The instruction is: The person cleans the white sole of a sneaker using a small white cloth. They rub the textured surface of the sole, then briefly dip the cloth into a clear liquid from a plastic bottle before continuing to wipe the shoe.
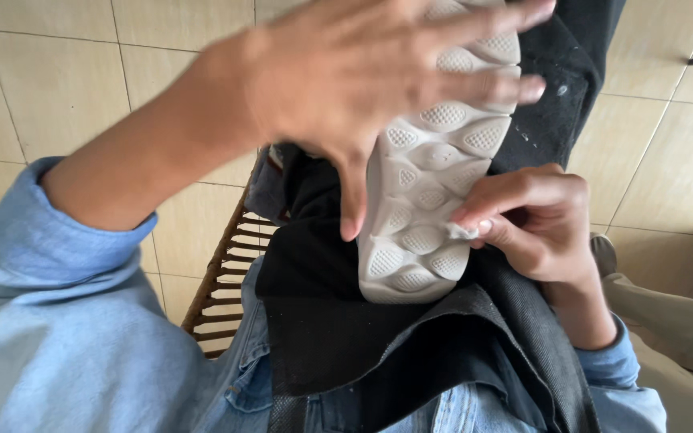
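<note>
White rubber shoe sole w/ bumpy oval tread pods [431, 172] lies tread-up across the lap, on a black cloth [338, 321] spread over the person's blue jeans [459, 409], heel end near, toe end far. Left hand [362, 72] steadies the shoe from above, fingers spread over the far part & thumb down the sole's left edge – blurred, so the exact grip is hard to read, but it looks like a loose open hold. Right hand [531, 220] has its fingers pinched closed on a small white wad of cloth or tissue [464, 231] pressed against the sole's right edge near the heel. Judging by the pic, wiping is mid-way: sole looks mostly clean, grooves can't be checked. Around: brown slatted wooden chair seat [222, 281] at left, beige floor tiles [58, 72], a khaki-clad leg [675, 321] near right. Left hand hides the toe area.
</note>
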